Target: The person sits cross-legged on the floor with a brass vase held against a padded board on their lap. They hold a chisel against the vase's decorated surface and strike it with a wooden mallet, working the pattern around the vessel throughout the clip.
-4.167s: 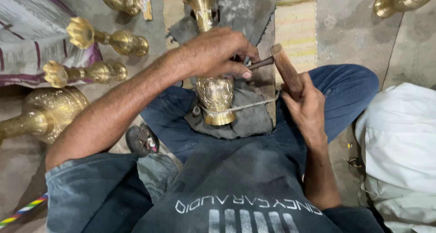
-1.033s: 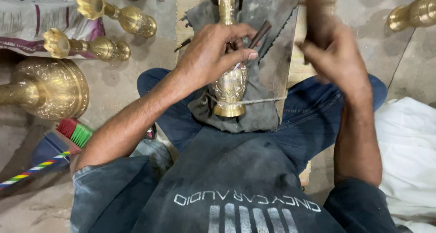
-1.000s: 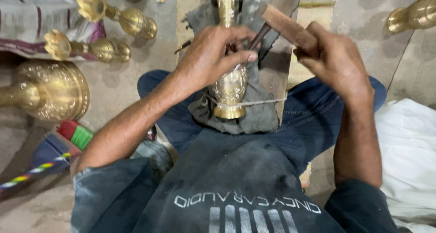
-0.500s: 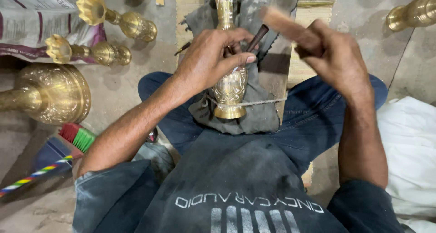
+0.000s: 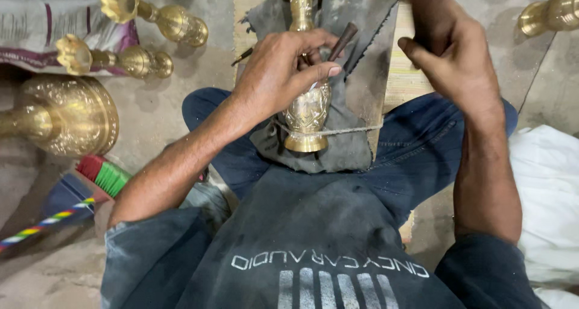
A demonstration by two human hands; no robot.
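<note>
left hand (image 5: 274, 74) on chisel (image 5: 342, 41), brass vase (image 5: 307, 107)

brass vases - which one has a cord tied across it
The brass vase under the left hand, on the dark cloth; the vases on the floor lie loose.

Right hand (image 5: 458, 62): raised, motion-blurred; what it grips runs past the top edge | Left hand (image 5: 274, 74): covers the brass vase (image 5: 307, 113) middle and the chisel (image 5: 342, 40) tip | Vase top: cut off at the top edge | Large brass vessel (image 5: 66, 113): cropped at the left edge | Brass piece (image 5: 552, 13) at upper right: partly out of view
</note>
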